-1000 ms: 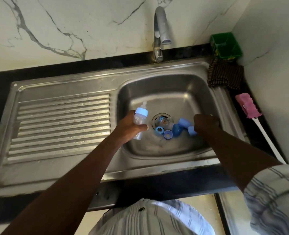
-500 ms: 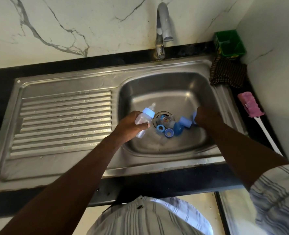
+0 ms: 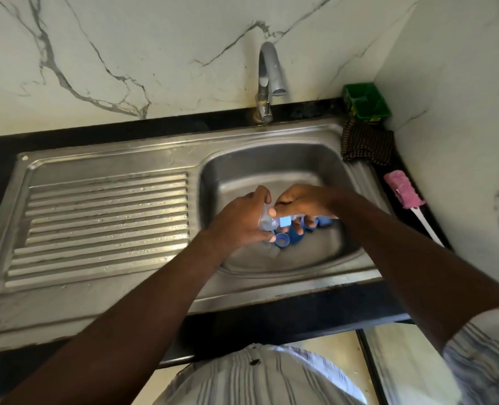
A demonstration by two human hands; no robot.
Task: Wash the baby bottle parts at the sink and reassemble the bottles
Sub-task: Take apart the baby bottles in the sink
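Over the steel sink basin (image 3: 271, 165) my left hand (image 3: 242, 220) grips a small clear baby bottle (image 3: 267, 222) that lies sideways, its light blue collar (image 3: 285, 222) pointing right. My right hand (image 3: 303, 203) meets it from the right, fingers curled at the bottle's collar end. What those fingers hold is blurred and partly hidden. Several blue parts lie on the basin floor under the hands: a blue ring (image 3: 281, 239) and blue caps (image 3: 324, 221).
The tap (image 3: 267, 83) stands behind the basin with no water running. A ribbed drainboard (image 3: 102, 217) lies to the left. At the right are a green tub (image 3: 365, 102), a dark cloth (image 3: 366, 146) and a pink bottle brush (image 3: 404, 192).
My right hand has come left from the basin's right side to meet the bottle. My left hand has tipped the bottle sideways and moved it right, over the blue parts.
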